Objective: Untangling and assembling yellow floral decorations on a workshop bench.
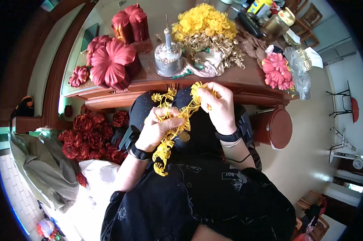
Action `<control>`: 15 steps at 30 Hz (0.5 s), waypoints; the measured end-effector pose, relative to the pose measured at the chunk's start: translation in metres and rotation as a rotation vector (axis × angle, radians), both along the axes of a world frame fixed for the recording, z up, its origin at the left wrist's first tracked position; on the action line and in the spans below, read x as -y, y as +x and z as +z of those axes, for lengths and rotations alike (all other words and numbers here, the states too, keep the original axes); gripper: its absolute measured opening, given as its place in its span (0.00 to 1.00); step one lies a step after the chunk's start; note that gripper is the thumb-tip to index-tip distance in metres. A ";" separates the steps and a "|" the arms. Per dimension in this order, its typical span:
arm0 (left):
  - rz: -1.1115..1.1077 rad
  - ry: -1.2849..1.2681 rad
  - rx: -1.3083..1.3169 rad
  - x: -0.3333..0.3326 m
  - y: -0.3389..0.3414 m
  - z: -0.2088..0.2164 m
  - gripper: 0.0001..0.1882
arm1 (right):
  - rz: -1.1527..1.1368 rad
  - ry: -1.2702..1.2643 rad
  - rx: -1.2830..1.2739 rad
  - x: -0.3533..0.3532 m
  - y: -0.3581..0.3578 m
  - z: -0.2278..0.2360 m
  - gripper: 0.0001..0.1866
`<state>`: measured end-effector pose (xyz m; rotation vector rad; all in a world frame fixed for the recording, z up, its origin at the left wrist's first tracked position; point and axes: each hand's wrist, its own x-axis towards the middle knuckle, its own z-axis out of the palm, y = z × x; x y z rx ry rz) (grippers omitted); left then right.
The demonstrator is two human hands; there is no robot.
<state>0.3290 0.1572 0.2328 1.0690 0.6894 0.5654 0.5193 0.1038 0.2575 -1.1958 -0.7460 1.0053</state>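
Over my lap I hold a strip of yellow fringed artificial petals (164, 151). My left hand (159, 125) has its fingers curled round the middle of the strip, and its lower end hangs toward my left wrist. Slightly higher and to the right, my right hand (221, 105) pinches a yellow tuft at the other end between thumb and fingers. On the table ahead, a heap of finished-looking yellow flowers (205, 21) lies above dry tan stringy pieces (213, 46). To the left of these stands a round metal base with an upright spike (168, 58).
Stacks of red petals (112, 62) sit on the table (246, 83) at left, with pink-red petals (276, 71) at right beside a clear plastic bag (300, 76). A jar (276, 26) stands farther back. Dark red flowers (89, 134) pile low at left; a red-brown stool (278, 128) is at right.
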 end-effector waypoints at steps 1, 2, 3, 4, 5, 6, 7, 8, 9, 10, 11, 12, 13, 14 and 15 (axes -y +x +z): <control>0.030 -0.037 -0.036 0.003 -0.002 0.002 0.04 | -0.013 0.003 -0.014 0.000 0.000 0.001 0.08; -0.019 -0.065 0.028 -0.001 -0.003 0.009 0.05 | -0.031 0.035 -0.015 -0.003 0.000 0.003 0.07; -0.069 -0.099 0.086 -0.002 -0.006 0.017 0.05 | -0.122 0.115 -0.020 -0.005 0.009 0.006 0.07; 0.007 -0.064 0.117 0.001 -0.011 0.015 0.05 | -0.218 0.158 -0.003 -0.009 0.030 0.006 0.07; 0.037 -0.095 0.126 0.001 -0.014 0.011 0.04 | -0.322 0.195 0.016 -0.010 0.054 0.005 0.07; 0.032 -0.104 0.125 0.000 -0.019 0.013 0.04 | -0.315 0.170 0.081 -0.012 0.066 0.007 0.07; 0.032 -0.110 0.127 -0.001 -0.024 0.016 0.04 | -0.302 0.149 0.146 -0.016 0.072 0.011 0.08; 0.056 -0.127 0.131 -0.001 -0.026 0.017 0.04 | -0.260 0.103 0.263 -0.020 0.073 0.016 0.08; 0.046 -0.124 0.137 -0.001 -0.026 0.015 0.03 | -0.246 0.116 0.333 -0.027 0.076 0.020 0.08; 0.037 -0.121 0.144 -0.001 -0.026 0.013 0.03 | -0.232 0.128 0.403 -0.037 0.078 0.024 0.08; 0.028 -0.118 0.151 0.000 -0.025 0.012 0.03 | -0.218 0.141 0.472 -0.048 0.081 0.026 0.08; 0.009 -0.100 0.154 0.000 -0.021 0.013 0.03 | -0.305 0.169 0.535 -0.062 0.086 0.028 0.07; -0.005 -0.084 0.141 0.001 -0.021 0.012 0.03 | -0.330 0.184 0.632 -0.075 0.091 0.032 0.07; -0.019 -0.078 0.147 0.001 -0.021 0.013 0.03 | -0.391 0.241 0.813 -0.091 0.100 0.032 0.07; -0.034 -0.073 0.154 0.000 -0.020 0.013 0.02 | -0.452 0.298 0.994 -0.109 0.109 0.031 0.08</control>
